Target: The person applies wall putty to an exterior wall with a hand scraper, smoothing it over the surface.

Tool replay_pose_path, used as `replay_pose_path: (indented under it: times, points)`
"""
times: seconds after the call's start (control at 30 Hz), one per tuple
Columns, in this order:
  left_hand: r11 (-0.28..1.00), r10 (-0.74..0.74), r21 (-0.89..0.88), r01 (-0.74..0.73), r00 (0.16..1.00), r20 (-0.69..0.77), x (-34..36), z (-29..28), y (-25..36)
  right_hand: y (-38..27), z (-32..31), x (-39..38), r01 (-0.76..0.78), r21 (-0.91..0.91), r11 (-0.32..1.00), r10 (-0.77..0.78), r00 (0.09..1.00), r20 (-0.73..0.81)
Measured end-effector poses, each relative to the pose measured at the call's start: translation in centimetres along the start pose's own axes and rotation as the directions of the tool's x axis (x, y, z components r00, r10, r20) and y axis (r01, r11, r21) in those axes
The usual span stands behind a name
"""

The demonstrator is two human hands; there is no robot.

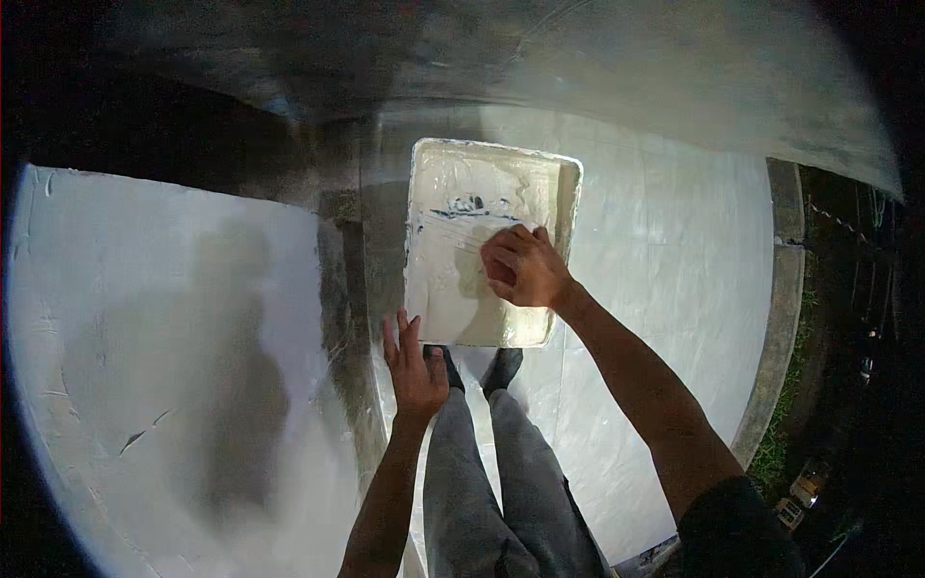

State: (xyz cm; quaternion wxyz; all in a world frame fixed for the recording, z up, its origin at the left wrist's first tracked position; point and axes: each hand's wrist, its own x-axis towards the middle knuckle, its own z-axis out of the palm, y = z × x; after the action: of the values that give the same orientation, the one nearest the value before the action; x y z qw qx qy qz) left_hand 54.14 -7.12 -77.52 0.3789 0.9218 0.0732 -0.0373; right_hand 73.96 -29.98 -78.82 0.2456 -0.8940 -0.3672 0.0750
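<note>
A pale rectangular tray (451, 252) coated in creamy white paint, with dark blue smears toward its far end, is in front of me above my feet. Inside its right half, my right hand (523, 267) has its fingers curled down over the paint; whatever they hold is hidden. My left hand (414, 371) is at the tray's near left corner, fingers spread upright against the rim.
A white-coated slab (145, 366) lies to my left beside a rough dark strip (342, 289). The white surface (665, 318) on the right ends at a concrete edge (788, 289), with grass and dim objects beyond. A grey surface (626, 87) spans the top.
</note>
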Motion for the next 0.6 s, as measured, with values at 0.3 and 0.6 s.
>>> replay_pose_path:
  times: [0.3, 0.6]
  points:
    - [1.000, 0.003, -0.027, -0.002, 1.000, 0.006, 0.4, 0.0, 1.0, 0.1, 1.0, -1.3, -0.070, -0.078, 0.994, 0.076, 0.995, 0.071]
    - [1.000, -0.019, -0.011, 0.019, 1.000, -0.018, 0.1, 0.4, 0.6, -1.0, -1.0, -1.9, -0.269, 0.013, 0.963, 0.268, 0.963, 0.035]
